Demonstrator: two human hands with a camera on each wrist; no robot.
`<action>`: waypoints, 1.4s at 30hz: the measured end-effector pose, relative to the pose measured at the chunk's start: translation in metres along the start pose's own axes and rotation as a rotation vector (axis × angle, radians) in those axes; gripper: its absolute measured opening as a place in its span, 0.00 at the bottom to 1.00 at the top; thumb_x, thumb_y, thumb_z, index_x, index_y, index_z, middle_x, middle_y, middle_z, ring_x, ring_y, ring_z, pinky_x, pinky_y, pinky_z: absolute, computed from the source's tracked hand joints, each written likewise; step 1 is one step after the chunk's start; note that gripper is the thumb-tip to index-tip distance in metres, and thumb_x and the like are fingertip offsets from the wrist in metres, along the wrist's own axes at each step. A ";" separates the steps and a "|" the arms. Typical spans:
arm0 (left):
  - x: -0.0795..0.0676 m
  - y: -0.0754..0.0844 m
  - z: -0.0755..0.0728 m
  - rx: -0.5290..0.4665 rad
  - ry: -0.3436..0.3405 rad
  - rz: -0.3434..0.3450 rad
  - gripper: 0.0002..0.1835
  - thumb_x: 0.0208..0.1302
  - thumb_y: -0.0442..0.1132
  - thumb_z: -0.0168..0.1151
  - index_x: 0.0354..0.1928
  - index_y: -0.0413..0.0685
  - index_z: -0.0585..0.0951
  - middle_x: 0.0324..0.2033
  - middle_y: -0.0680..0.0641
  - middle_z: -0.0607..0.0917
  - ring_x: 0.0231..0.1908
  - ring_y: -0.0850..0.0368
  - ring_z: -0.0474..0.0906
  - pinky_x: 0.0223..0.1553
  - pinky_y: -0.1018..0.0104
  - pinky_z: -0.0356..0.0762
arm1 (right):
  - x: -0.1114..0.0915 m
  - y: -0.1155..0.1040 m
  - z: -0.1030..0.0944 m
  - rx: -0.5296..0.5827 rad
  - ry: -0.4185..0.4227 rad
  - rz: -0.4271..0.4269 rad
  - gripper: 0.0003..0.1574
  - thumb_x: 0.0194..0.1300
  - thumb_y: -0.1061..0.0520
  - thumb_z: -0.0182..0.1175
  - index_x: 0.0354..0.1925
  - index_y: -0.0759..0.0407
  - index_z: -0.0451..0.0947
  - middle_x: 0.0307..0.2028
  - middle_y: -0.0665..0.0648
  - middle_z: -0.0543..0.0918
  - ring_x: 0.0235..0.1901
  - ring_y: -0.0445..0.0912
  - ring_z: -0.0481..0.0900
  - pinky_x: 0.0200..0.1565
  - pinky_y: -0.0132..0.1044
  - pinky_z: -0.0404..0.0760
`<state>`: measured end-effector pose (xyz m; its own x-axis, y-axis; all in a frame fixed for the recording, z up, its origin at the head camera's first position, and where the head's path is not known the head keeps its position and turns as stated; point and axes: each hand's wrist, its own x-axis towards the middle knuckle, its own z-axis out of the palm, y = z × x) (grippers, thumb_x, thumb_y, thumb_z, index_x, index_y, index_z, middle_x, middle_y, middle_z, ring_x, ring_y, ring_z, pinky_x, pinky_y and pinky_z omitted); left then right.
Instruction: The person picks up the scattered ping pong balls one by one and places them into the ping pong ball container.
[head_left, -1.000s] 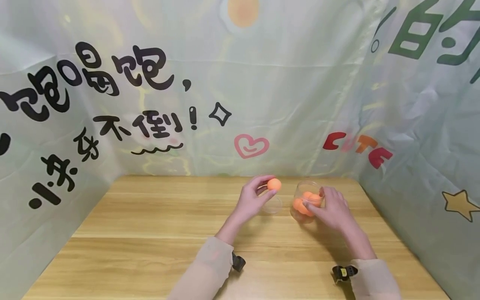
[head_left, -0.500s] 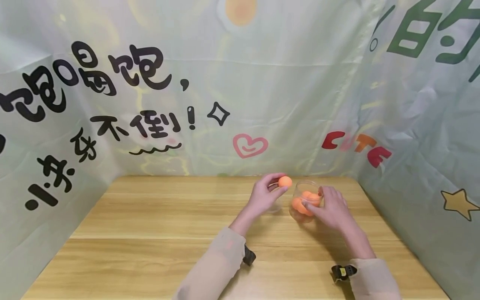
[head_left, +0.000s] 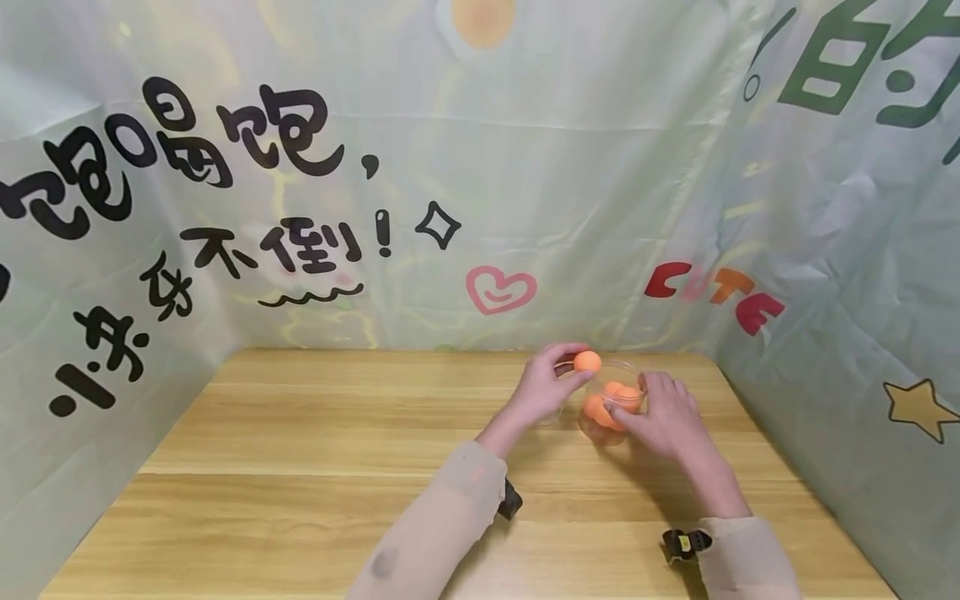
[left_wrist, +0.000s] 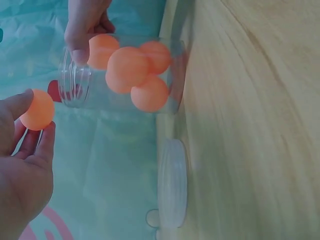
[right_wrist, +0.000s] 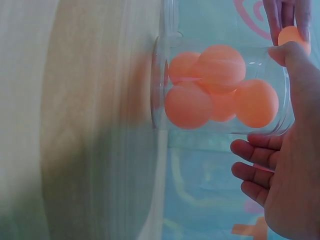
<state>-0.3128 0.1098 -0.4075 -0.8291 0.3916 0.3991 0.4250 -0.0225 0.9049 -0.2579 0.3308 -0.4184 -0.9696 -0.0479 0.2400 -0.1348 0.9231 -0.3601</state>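
Near the back of the table a clear plastic jar (head_left: 604, 435) stands upright without a lid, holding several orange ping-pong balls (left_wrist: 127, 70). My right hand (head_left: 666, 417) grips it near the rim, thumb on one side; in the right wrist view the other fingers (right_wrist: 252, 173) extend beside the wall. Another orange ping-pong ball (head_left: 587, 362) is pinched between the thumb and fingers of my left hand (head_left: 542, 390). That ball is just left of the jar's open mouth, at about rim height or slightly above. In the left wrist view it appears apart from the rim.
A translucent round lid (left_wrist: 172, 182) lies on the wooden table (head_left: 300, 492) left of the jar, mostly hidden by my left hand in the head view. Printed cloth (head_left: 585, 208) walls in the back and both sides. A black wrist camera (head_left: 686, 545) sits on my right wrist.
My left hand has moved right with its ping-pong ball, from over the lid to beside the jar's mouth. The right hand and jar have barely moved.
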 end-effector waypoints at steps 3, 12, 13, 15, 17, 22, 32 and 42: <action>0.003 0.002 0.001 0.037 -0.027 0.000 0.23 0.69 0.33 0.69 0.65 0.39 0.79 0.58 0.45 0.80 0.60 0.52 0.81 0.60 0.72 0.79 | 0.000 -0.001 -0.001 -0.007 -0.007 0.004 0.54 0.68 0.27 0.61 0.61 0.75 0.67 0.56 0.74 0.74 0.57 0.70 0.67 0.61 0.70 0.63; 0.008 0.003 0.005 0.135 -0.062 -0.024 0.23 0.70 0.37 0.70 0.65 0.44 0.80 0.59 0.48 0.81 0.59 0.56 0.81 0.59 0.70 0.80 | 0.000 -0.006 0.000 -0.023 -0.014 0.009 0.53 0.67 0.28 0.62 0.61 0.75 0.67 0.57 0.74 0.73 0.56 0.69 0.67 0.60 0.69 0.65; 0.008 0.003 0.005 0.145 -0.067 -0.021 0.23 0.70 0.37 0.70 0.65 0.44 0.80 0.59 0.47 0.81 0.59 0.56 0.81 0.58 0.71 0.80 | 0.000 -0.006 0.000 -0.022 -0.013 0.008 0.53 0.67 0.29 0.63 0.61 0.75 0.67 0.57 0.74 0.73 0.56 0.69 0.67 0.60 0.69 0.65; 0.010 0.003 0.006 0.172 -0.080 -0.013 0.23 0.70 0.37 0.70 0.65 0.44 0.80 0.59 0.48 0.81 0.59 0.57 0.81 0.58 0.73 0.79 | 0.000 -0.005 0.001 -0.019 -0.007 0.007 0.52 0.67 0.30 0.63 0.60 0.74 0.67 0.57 0.74 0.73 0.56 0.69 0.67 0.59 0.69 0.65; 0.011 0.002 0.007 0.204 -0.099 -0.001 0.23 0.70 0.38 0.69 0.65 0.45 0.80 0.59 0.48 0.82 0.60 0.57 0.80 0.59 0.72 0.79 | 0.000 -0.004 0.001 -0.015 -0.003 0.005 0.51 0.67 0.30 0.64 0.60 0.74 0.67 0.57 0.74 0.73 0.56 0.68 0.67 0.59 0.69 0.65; 0.015 0.002 0.010 0.286 -0.135 0.003 0.22 0.72 0.40 0.68 0.66 0.48 0.80 0.61 0.51 0.82 0.63 0.57 0.78 0.62 0.70 0.77 | 0.001 -0.003 0.002 -0.016 0.003 0.000 0.50 0.66 0.31 0.65 0.59 0.74 0.67 0.55 0.73 0.73 0.55 0.68 0.67 0.58 0.69 0.65; 0.017 0.002 0.014 0.375 -0.167 -0.011 0.22 0.72 0.40 0.68 0.66 0.50 0.80 0.62 0.51 0.82 0.63 0.57 0.78 0.63 0.70 0.76 | 0.002 -0.002 0.003 -0.011 0.003 -0.003 0.48 0.66 0.35 0.66 0.60 0.74 0.67 0.55 0.74 0.73 0.55 0.68 0.68 0.58 0.69 0.66; 0.016 0.002 0.014 0.408 -0.170 0.020 0.24 0.72 0.40 0.68 0.68 0.49 0.78 0.63 0.46 0.80 0.62 0.53 0.77 0.65 0.71 0.74 | 0.002 -0.002 0.003 0.008 0.003 -0.001 0.47 0.66 0.34 0.66 0.58 0.73 0.67 0.54 0.73 0.73 0.54 0.68 0.67 0.58 0.68 0.66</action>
<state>-0.3197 0.1287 -0.4013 -0.7618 0.5417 0.3553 0.5778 0.3201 0.7508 -0.2600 0.3278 -0.4205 -0.9689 -0.0473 0.2431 -0.1371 0.9199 -0.3673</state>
